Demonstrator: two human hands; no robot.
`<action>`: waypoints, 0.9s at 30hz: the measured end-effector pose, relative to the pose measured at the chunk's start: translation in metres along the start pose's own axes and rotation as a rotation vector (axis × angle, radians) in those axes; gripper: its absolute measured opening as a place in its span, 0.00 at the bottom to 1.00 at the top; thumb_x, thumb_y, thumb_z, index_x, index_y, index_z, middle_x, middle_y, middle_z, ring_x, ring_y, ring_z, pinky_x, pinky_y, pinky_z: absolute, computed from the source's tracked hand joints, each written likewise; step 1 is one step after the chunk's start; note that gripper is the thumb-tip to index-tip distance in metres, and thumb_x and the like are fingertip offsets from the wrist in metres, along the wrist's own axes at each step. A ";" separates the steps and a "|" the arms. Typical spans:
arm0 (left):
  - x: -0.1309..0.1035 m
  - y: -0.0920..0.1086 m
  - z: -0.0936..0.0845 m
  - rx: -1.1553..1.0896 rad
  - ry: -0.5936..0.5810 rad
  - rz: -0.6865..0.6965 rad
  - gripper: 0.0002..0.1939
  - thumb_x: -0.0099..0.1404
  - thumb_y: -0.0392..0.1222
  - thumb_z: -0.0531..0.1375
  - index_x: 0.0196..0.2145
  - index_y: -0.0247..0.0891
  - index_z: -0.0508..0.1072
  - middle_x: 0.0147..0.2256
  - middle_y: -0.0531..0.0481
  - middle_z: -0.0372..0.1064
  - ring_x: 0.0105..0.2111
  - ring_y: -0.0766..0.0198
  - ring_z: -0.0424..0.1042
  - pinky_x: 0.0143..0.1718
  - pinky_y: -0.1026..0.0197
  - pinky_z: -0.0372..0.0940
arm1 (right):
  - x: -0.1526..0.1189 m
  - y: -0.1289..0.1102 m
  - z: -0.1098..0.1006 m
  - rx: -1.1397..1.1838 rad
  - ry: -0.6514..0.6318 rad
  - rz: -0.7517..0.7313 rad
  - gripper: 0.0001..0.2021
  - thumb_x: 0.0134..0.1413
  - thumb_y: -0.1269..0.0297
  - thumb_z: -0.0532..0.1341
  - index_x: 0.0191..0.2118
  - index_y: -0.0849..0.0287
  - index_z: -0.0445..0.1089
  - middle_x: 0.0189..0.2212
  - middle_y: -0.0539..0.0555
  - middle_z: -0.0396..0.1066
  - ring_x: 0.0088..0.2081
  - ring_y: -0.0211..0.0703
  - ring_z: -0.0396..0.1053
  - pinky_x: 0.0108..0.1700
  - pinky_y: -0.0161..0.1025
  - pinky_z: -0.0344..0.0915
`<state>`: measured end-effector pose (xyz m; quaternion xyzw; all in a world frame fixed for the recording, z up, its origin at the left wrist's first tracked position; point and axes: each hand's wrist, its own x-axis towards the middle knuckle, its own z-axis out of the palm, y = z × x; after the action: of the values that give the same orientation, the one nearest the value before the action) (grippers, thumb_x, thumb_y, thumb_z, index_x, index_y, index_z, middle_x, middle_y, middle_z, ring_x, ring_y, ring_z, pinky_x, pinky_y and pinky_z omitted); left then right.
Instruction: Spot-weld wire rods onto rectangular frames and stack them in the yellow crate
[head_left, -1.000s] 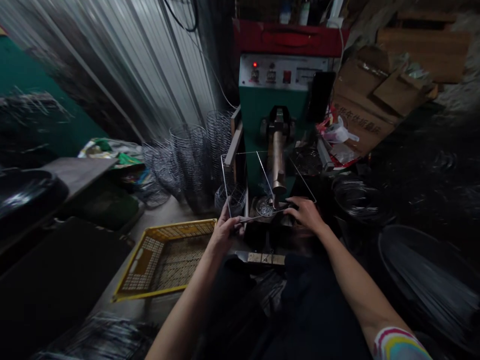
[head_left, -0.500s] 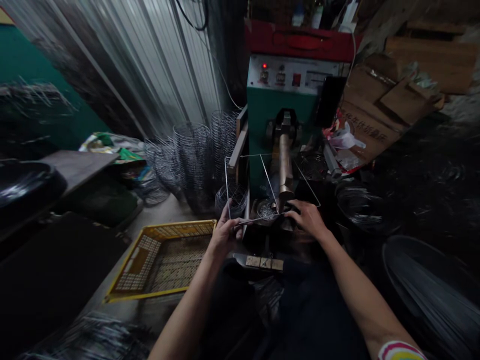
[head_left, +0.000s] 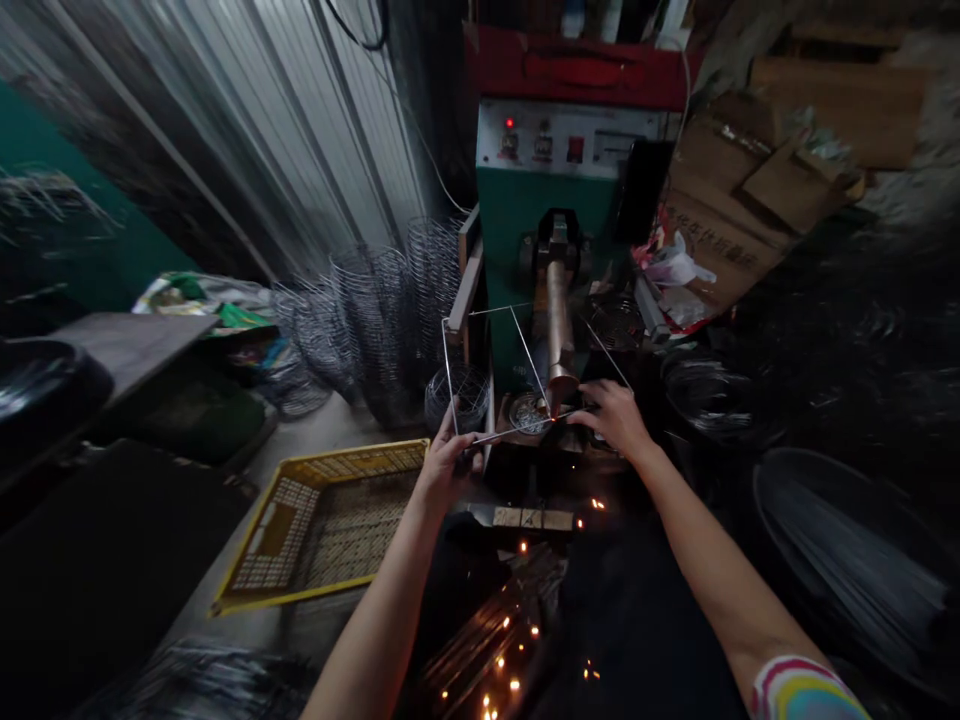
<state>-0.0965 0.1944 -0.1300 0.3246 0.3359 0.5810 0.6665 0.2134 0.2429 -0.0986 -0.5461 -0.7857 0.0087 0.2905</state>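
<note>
My left hand is closed on the near left corner of a rectangular wire frame, which has a cross wire in its middle. On the other side my right hand pinches the frame's near wire, just right of the spot welder's electrode. The green spot welding machine stands ahead, and its upper copper-coloured electrode arm comes down onto the wire joint. An orange glow shows at that joint, and sparks fall below it. A round dish of small metal pieces sits behind the near wire.
A yellow plastic crate lies on the floor at left. Stacked wire baskets stand behind it. Cardboard boxes are at the back right, and a dark tub with long thin rods is at the right.
Sparks and an orange glow have appeared at the wire joint, with sparks falling toward my lap. Both hands keep their hold; the whole view has shifted slightly.
</note>
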 end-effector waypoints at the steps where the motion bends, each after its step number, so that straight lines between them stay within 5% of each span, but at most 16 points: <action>1: -0.001 0.000 0.000 -0.007 0.010 -0.012 0.50 0.57 0.32 0.63 0.70 0.46 0.41 0.27 0.51 0.75 0.18 0.69 0.68 0.18 0.69 0.62 | -0.001 0.005 -0.004 -0.036 0.074 0.061 0.28 0.51 0.45 0.67 0.54 0.58 0.71 0.54 0.63 0.68 0.56 0.60 0.64 0.55 0.53 0.63; 4: -0.014 -0.001 0.001 -0.048 0.025 -0.041 0.50 0.56 0.31 0.63 0.70 0.46 0.43 0.25 0.55 0.73 0.17 0.69 0.67 0.18 0.70 0.62 | -0.008 0.018 -0.018 0.056 0.202 0.338 0.32 0.52 0.44 0.63 0.57 0.63 0.68 0.55 0.68 0.67 0.56 0.62 0.64 0.53 0.56 0.64; 7: -0.051 -0.011 -0.002 -0.074 -0.002 -0.060 0.52 0.57 0.32 0.64 0.70 0.45 0.39 0.27 0.51 0.75 0.18 0.67 0.69 0.18 0.68 0.63 | -0.036 0.020 -0.029 0.448 0.085 0.549 0.31 0.55 0.44 0.56 0.56 0.65 0.67 0.40 0.63 0.75 0.35 0.50 0.74 0.35 0.44 0.71; 9: -0.085 -0.024 -0.008 -0.075 -0.035 -0.114 0.53 0.58 0.34 0.65 0.70 0.46 0.37 0.29 0.48 0.76 0.21 0.63 0.73 0.22 0.66 0.65 | -0.073 0.014 -0.038 0.686 0.020 0.617 0.35 0.52 0.42 0.58 0.57 0.65 0.65 0.33 0.58 0.75 0.22 0.41 0.68 0.23 0.36 0.64; 12: -0.131 -0.044 -0.022 -0.081 -0.079 -0.258 0.54 0.57 0.35 0.68 0.70 0.48 0.39 0.36 0.43 0.77 0.31 0.57 0.78 0.30 0.62 0.69 | -0.152 -0.001 -0.058 0.878 -0.034 0.703 0.37 0.49 0.42 0.64 0.59 0.61 0.63 0.28 0.52 0.72 0.17 0.36 0.64 0.18 0.33 0.57; 15: -0.143 -0.050 -0.031 -0.079 -0.053 -0.322 0.53 0.58 0.38 0.68 0.69 0.50 0.38 0.44 0.39 0.76 0.37 0.55 0.78 0.37 0.58 0.70 | -0.233 -0.018 -0.084 0.936 -0.079 0.801 0.33 0.51 0.43 0.65 0.59 0.58 0.65 0.25 0.50 0.69 0.18 0.38 0.66 0.19 0.33 0.59; 18: -0.118 -0.033 -0.025 -0.100 0.016 -0.371 0.46 0.62 0.49 0.65 0.68 0.47 0.41 0.44 0.36 0.75 0.35 0.54 0.78 0.36 0.54 0.71 | -0.290 -0.025 -0.107 0.960 -0.158 0.861 0.30 0.54 0.44 0.63 0.58 0.55 0.67 0.25 0.50 0.68 0.19 0.40 0.67 0.20 0.35 0.61; 22: -0.080 0.020 0.006 -0.047 -0.062 -0.459 0.37 0.65 0.63 0.54 0.61 0.33 0.58 0.42 0.31 0.75 0.28 0.57 0.76 0.28 0.57 0.69 | -0.319 -0.022 -0.128 0.924 -0.094 0.872 0.26 0.57 0.47 0.62 0.56 0.56 0.69 0.25 0.51 0.69 0.20 0.40 0.68 0.21 0.36 0.64; 25: -0.076 0.060 0.035 0.284 -0.030 -0.432 0.36 0.65 0.63 0.51 0.58 0.30 0.66 0.34 0.40 0.76 0.21 0.65 0.68 0.22 0.62 0.64 | -0.312 -0.026 -0.138 0.857 -0.028 0.831 0.24 0.57 0.47 0.62 0.52 0.59 0.71 0.26 0.52 0.72 0.20 0.40 0.70 0.23 0.36 0.67; 27: -0.076 0.077 0.049 0.710 0.074 -0.238 0.33 0.62 0.61 0.56 0.55 0.34 0.71 0.27 0.50 0.74 0.20 0.68 0.65 0.21 0.65 0.62 | -0.299 -0.021 -0.141 0.833 0.044 0.770 0.23 0.58 0.46 0.60 0.49 0.60 0.72 0.28 0.53 0.74 0.20 0.39 0.70 0.24 0.35 0.68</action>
<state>-0.1060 0.1252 -0.0336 0.4731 0.5757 0.3582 0.5626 0.3316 -0.0666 -0.1081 -0.6325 -0.4538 0.4120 0.4736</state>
